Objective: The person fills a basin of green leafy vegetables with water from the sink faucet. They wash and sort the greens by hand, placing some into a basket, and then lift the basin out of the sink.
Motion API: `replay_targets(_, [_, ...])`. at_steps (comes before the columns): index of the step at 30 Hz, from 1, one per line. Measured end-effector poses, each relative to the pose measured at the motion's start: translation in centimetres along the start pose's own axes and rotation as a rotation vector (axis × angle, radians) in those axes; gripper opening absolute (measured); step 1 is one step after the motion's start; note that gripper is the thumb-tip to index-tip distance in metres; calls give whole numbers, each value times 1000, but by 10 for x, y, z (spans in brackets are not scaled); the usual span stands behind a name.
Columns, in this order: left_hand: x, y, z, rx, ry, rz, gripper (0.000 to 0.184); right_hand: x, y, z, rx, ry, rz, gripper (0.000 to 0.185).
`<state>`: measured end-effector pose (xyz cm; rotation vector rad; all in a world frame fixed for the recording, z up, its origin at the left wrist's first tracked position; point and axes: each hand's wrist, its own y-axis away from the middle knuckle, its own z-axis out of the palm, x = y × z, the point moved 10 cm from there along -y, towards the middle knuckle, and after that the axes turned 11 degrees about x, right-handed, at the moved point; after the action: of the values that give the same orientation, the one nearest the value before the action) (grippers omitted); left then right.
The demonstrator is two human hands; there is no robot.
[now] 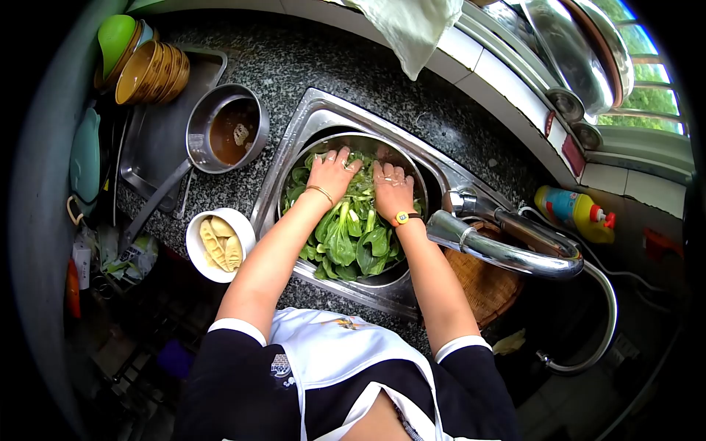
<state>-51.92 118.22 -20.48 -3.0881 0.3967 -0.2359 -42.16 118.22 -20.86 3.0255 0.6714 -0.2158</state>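
Atop greens (347, 240) — left fingers (342, 157), right fingers (388, 173) — both palm-down.

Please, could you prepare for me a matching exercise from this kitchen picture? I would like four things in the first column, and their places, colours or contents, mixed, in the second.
Things
1. leafy greens
2. long-handled saucepan
3. white bowl
4. plastic bottle

Descriptions
A. holds pale yellow, dumpling-like pieces
B. yellow and blue, with a red tip
C. in the metal basin
D. holds a brown liquid

Right pairs: 1-C, 2-D, 3-A, 4-B
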Motion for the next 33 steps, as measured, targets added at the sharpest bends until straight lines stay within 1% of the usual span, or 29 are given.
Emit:
replay_targets(1, [2, -1, -4, 0, -1, 5, 45, 0, -2, 1, -57, 48, 1, 43])
replay_targets(3, [-10, 1, -3, -207, 139, -198, 38, 7, -1, -4, -9, 13, -8, 44])
replay_targets(4, [-12, 1, -12, -214, 249, -215, 43, 7, 0, -17, 32, -149, -11, 42])
replay_targets(5, [-17, 3, -18, -214, 249, -214, 43, 5, 0, -35, 71, -311, -14, 42])
replay_targets(6, [-16, 3, -34, -113, 360, -164, 48, 3, 0, -54, 90, -317, -23, 43])
replay_targets(7, [-13, 4, -50, -12, 472, -114, 52, 0, 4, -74, 174, -349, -75, 40])
replay_targets(9, [-13, 7, -72, -14, 570, -147, 64, -2, 10, -90, 156, -418, -86, 50])
replay_targets(10, [-12, 9, -77, 0, 704, -185, 69, -6, 9, -95, 157, -416, -86, 50])
replay_targets(11, [-10, 10, -81, 12, 839, -224, 75, -7, 8, -106, 233, -629, -30, 57])
replay_targets(12, [-4, 15, -73, -85, 1001, -320, 80, -7, 9, -116, 307, -843, 30, 66])
replay_targets(13, [5, 19, -64, -184, 1159, -421, 85, -19, 8, -118, 249, -823, -28, 79])
replay_targets(14, [11, 20, -65, -168, 1173, -379, 87, -29, 7, -112, 207, -806, -71, 78])
replay_targets(15, [8, 19, -63, -79, 1142, -347, 88, -37, 6, -104, 165, -790, -114, 77])
replay_targets(16, [-3, 28, -50, -101, 1083, -428, 87, -37, 6, -90, 186, -770, -167, 68])
replay_targets(17, [-12, 33, -50, -120, 1024, -508, 87, -32, 7, -79, 172, -703, -142, 54])
replay_targets(18, [-23, 34, -62, 39, 862, -453, 76, -31, 6, -73, 197, -649, -160, 48])
replay_targets(19, [-29, 40, -79, 181, 658, -351, 51, -29, 5, -67, 223, -595, -178, 44])
replay_targets(20, [-33, 48, -73, 42, 664, -432, 38, -30, 6, -53, 197, -537, -224, 38])
replay_targets(21, [-35, 58, -69, -98, 667, -512, 27, -32, 7, -45, 197, -543, -227, 38])
replay_targets(22, [-33, 66, -66, -118, 673, -513, 16, -34, 8, -28, 122, -435, -217, 35])
replay_targets(23, [-27, 74, -63, -177, 591, -481, 25, -35, 8, -13, 49, -326, -205, 32])
replay_targets(24, [-21, 82, -60, -204, 526, -476, 31, -35, 8, -7, 54, -307, -198, 29])
replay_targets(25, [-15, 91, -56, -232, 462, -469, 36, -37, 7, -2, 54, -309, -197, 29])
replay_targets(27, [-1, 98, -55, -233, 367, -456, 59, -37, 3, -5, 161, -282, -202, 25])
replay_targets(28, [4, 98, -57, -200, 355, -458, 62, -39, 2, -16, 272, -382, -280, 22])
replay_targets(29, [7, 98, -58, -168, 345, -459, 66, -40, 4, -22, 274, -377, -278, 22])
replay_targets(31, [12, 96, -57, -156, 344, -448, 67, -35, 5, -53, 288, -569, -179, 23])
replay_targets(33, [15, 99, -57, -152, 345, -435, 69, -36, 18, -99, 426, -636, -199, 26])
